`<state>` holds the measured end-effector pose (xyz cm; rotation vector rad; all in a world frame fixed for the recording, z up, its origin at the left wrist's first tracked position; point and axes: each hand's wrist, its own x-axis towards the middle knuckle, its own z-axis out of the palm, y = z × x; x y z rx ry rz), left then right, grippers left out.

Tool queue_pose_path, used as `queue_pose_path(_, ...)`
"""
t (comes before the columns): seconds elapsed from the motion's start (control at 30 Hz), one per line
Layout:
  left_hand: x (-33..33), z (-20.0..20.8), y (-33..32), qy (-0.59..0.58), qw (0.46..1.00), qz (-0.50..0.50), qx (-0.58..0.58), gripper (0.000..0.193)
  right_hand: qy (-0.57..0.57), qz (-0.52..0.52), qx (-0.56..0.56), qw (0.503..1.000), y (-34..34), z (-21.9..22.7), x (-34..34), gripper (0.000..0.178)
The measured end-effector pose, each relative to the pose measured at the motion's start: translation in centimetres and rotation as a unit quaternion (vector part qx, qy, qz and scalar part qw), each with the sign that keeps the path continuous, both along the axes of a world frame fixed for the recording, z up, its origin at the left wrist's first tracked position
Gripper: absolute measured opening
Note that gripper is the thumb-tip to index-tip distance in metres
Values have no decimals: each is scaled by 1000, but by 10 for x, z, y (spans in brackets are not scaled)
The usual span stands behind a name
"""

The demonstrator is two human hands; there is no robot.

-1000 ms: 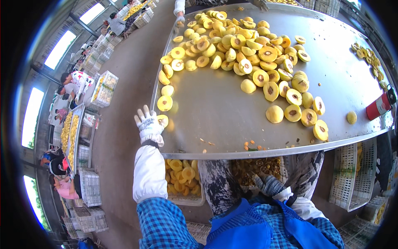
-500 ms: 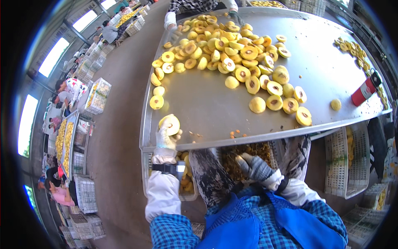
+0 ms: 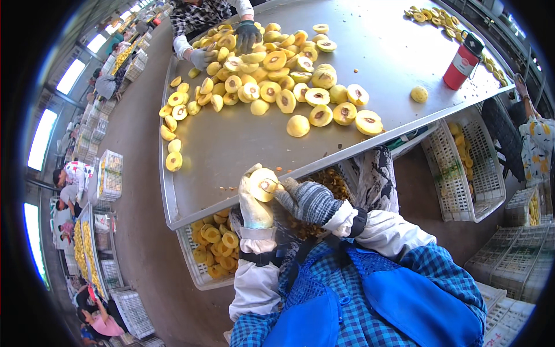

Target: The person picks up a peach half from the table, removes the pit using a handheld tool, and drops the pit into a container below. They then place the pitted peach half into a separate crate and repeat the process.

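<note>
My left hand point(image 3: 255, 209), in a pale glove, holds a yellow peach half point(image 3: 261, 187) above the table's near edge, cut face up with the brown pit area showing. Wearing a grey striped knit glove, my right hand point(image 3: 312, 202) is closed, its fingertips at the right side of that half. What my right fingers grip, perhaps a small tool at the pit, is too small to make out. A heap of peach halves point(image 3: 274, 59), many with pits, spreads over the metal table point(image 3: 231, 139). Across it, a co-worker's gloved hands point(image 3: 248, 36) rest on the heap.
Under the near edge stand a white crate point(image 3: 199, 276) of pitted halves and a container of brown pits point(image 3: 329, 182). A red flask point(image 3: 462, 62) and a lone peach piece point(image 3: 419, 94) are at the table's right. Another crate point(image 3: 462, 168) sits on the right; people work at left.
My right hand has come up from below the table edge to the peach half in my left hand. The view has shifted, and the co-worker's hands have moved onto the heap.
</note>
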<state>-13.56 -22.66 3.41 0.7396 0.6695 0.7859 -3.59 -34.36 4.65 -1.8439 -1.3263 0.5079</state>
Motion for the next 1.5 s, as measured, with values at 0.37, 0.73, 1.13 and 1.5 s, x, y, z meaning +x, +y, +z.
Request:
queue_pose_path(0.37,14,-6,-45,90,963,107,228,47,144,0,26,989,-6,-24,-4,39)
queue_pose_path(0.73,0,-8,-21,122,973,-15,194,43,164,98,49,980,-15,-18,7,42)
queue_pose_path(1.13,13,33,-49,-124,986,-107,15,90,803,54,31,593,-56,-7,17,34)
queue_pose_path(1.5,-2,48,-42,80,989,-124,16,78,283,103,90,949,-61,-14,40,24)
